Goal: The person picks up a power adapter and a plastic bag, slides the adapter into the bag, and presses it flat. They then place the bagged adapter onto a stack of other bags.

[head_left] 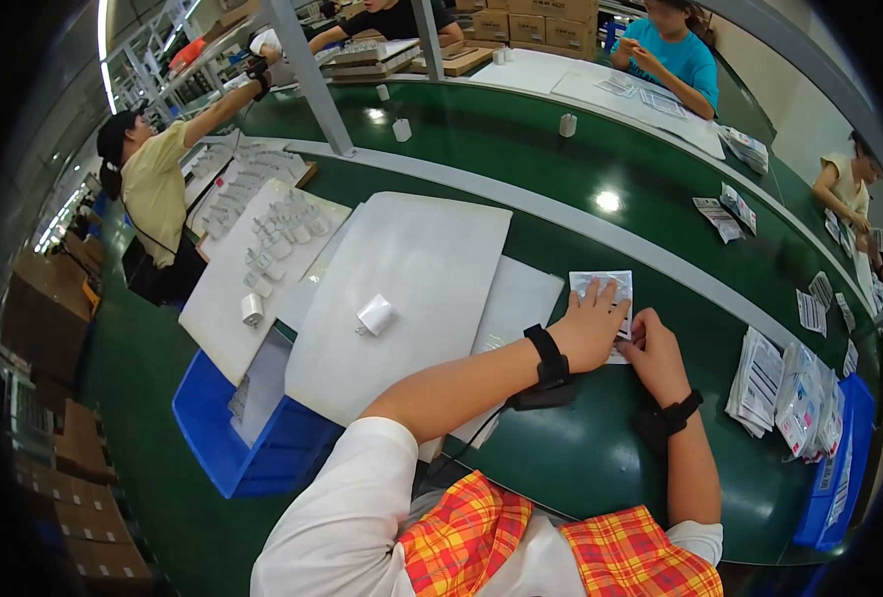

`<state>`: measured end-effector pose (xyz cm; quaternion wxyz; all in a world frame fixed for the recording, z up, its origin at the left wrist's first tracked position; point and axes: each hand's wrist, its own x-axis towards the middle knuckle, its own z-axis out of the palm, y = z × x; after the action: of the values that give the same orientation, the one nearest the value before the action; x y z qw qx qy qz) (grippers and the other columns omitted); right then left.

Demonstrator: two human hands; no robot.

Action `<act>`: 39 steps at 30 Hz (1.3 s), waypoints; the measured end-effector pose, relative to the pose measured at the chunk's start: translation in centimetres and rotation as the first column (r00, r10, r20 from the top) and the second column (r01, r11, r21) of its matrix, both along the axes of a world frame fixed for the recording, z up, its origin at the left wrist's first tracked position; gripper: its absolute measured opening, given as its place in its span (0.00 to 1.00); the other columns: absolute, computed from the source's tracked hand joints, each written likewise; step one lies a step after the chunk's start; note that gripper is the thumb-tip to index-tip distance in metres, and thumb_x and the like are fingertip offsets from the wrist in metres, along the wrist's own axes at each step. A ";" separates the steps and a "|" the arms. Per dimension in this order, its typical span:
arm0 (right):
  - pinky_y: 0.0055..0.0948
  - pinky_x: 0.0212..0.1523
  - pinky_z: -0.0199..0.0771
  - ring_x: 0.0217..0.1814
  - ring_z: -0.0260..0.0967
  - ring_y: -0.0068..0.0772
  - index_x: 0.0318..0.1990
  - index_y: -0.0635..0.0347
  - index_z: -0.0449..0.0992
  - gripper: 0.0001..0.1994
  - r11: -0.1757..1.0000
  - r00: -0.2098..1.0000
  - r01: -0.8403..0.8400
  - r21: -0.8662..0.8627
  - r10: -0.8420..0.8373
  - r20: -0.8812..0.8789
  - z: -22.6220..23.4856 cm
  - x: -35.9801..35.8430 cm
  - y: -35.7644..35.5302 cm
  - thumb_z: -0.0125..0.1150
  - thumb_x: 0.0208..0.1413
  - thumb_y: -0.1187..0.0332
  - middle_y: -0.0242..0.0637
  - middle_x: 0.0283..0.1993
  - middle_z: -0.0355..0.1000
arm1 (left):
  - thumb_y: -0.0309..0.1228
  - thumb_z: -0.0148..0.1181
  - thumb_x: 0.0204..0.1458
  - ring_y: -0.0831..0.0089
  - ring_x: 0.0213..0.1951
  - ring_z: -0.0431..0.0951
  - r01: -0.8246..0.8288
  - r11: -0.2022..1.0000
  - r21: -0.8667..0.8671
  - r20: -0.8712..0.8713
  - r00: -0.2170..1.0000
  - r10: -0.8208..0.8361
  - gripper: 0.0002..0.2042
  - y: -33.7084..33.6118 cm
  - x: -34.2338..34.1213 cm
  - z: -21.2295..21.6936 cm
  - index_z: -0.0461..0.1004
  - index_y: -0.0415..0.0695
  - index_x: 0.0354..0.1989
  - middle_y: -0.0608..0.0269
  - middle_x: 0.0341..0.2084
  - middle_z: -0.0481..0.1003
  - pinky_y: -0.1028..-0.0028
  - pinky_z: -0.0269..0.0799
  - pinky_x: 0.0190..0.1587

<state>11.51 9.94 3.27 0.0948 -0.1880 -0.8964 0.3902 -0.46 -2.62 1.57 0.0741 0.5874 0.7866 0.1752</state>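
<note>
A flat white printed packet (600, 282) lies on the green work surface in front of me. My left hand (592, 326) rests on it with fingers stretched out and spread. At the packet's lower right edge, the fingers of my right hand (654, 350) are curled together and appear to pinch that edge; the fingertips are partly hidden. To the left, a small white plug-in adapter (377, 314) sits alone on a large white board (411, 239), touched by neither hand.
More white adapters (287, 224) stand on a board at the left, above a blue bin (252, 458). Stacked printed packets (757, 383) lie at the right beside a blue tray (839, 468). A grey rail (561, 224) divides off the green conveyor (501, 129). Several people work nearby.
</note>
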 end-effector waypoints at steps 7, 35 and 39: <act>0.32 0.31 0.69 0.28 0.69 0.36 0.36 0.62 0.63 0.11 0.993 0.989 -0.105 -0.050 0.099 -0.109 -0.3 -0.2 -0.6 0.59 0.48 0.78 0.41 0.28 0.67 | 0.24 0.55 0.49 0.39 0.66 0.55 -0.020 0.992 0.128 -0.206 0.978 0.046 0.32 0.0 -0.6 -1.4 0.55 0.38 0.65 0.37 0.65 0.53 0.51 0.61 0.61; 0.21 0.35 0.66 0.33 0.65 0.16 0.40 0.65 0.76 0.13 0.758 0.936 0.101 -0.644 -0.291 -0.195 -1.2 0.4 2.0 0.49 0.66 0.64 0.27 0.30 0.71 | 0.37 0.49 0.64 0.82 0.39 0.73 -0.424 0.829 0.366 0.921 0.292 -0.258 0.18 1.5 -2.3 0.1 0.75 0.32 0.45 0.65 0.36 0.78 0.80 0.69 0.43; 0.27 0.40 0.71 0.36 0.71 0.28 0.40 0.67 0.77 0.10 0.831 0.897 -0.036 -0.555 -0.218 -0.385 -1.6 -0.2 4.1 0.52 0.61 0.69 0.34 0.31 0.75 | 0.34 0.52 0.62 0.76 0.39 0.74 -0.221 0.913 0.342 0.801 0.577 -0.160 0.13 2.0 -4.6 -0.7 0.76 0.40 0.47 0.65 0.37 0.79 0.72 0.66 0.48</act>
<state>11.31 14.03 1.68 0.2522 -0.1595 -0.6922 0.6571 -5.07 -0.67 0.87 0.3006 0.4280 0.6190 0.5859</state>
